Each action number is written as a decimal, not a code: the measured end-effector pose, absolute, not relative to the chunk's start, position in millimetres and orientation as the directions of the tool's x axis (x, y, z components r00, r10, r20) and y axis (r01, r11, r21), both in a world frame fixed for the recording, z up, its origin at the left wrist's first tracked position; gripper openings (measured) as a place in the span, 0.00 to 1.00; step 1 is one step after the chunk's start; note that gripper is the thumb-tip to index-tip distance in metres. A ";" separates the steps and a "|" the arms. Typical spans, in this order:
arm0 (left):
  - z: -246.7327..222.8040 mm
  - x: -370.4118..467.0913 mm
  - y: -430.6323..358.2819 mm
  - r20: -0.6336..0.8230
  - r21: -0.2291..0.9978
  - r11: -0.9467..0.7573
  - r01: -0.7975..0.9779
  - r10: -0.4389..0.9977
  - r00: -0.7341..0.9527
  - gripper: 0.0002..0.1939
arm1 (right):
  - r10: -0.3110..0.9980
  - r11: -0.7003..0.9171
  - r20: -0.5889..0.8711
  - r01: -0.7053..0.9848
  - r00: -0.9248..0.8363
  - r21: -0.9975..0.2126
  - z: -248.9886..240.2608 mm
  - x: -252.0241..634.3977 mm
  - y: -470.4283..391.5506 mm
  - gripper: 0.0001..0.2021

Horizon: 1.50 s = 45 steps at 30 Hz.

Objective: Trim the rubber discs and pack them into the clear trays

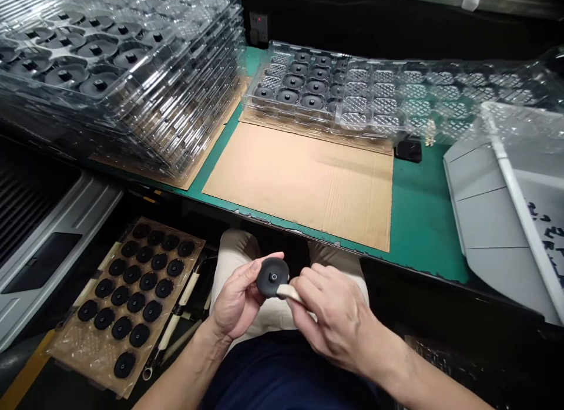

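Above my lap, my left hand (241, 297) grips a round black disc (267, 276) by its edge, its face with a small raised centre turned up. My right hand (328, 304) is closed around a pale, cream-coloured tool handle (289, 291), whose end meets the lower right rim of the disc. Fingers hide the rest of this tool, so its kind does not show. Down to the left, a clear plastic tray (83, 345) on brown cardboard holds rows of similar black discs, with bare pockets at its near end.
Tall stacked clear trays (176, 104) of black parts stand left on the green bench (418, 210). A cardboard sheet (299, 175) lies mid-bench. Behind it are partly filled trays (304, 113) and a black phone-like object (409, 150). A grey bin (473, 198) with small black pieces stands right.
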<state>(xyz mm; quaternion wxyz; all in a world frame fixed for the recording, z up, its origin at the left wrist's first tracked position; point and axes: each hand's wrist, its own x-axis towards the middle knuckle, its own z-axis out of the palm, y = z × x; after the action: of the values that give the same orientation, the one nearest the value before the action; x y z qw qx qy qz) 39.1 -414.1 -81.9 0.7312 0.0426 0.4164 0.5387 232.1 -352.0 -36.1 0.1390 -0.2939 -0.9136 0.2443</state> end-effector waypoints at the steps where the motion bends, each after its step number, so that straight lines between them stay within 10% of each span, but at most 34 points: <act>1: -82.1 38.9 -414.3 -0.554 0.510 0.423 -0.749 0.828 0.090 0.20 | 0.617 0.709 0.112 0.488 -0.779 -0.509 -36.2 232.1 -351.3 0.09; 22: -98.5 47.2 -423.1 -0.566 0.263 0.624 -0.736 0.717 0.407 0.20 | 0.253 0.944 0.185 0.200 -0.950 -0.263 -21.1 217.1 -331.1 0.10; 32: -80.3 44.0 -416.1 -0.270 0.715 0.123 -0.688 0.957 -0.109 0.32 | 0.780 0.409 0.085 0.402 -0.620 -0.819 -30.3 211.4 -359.0 0.12; 45: -65.2 35.4 -417.3 -0.148 0.824 -0.035 -0.566 0.950 -0.275 0.30 | 0.717 0.636 0.257 0.457 -0.648 -0.622 -13.3 210.1 -352.3 0.12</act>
<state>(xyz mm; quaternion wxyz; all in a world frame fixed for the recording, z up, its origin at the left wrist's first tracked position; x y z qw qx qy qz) 35.4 -417.3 -65.2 0.5560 0.2307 0.4162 0.6815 210.1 -352.3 -13.3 0.2491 -0.3375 -0.8694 0.2611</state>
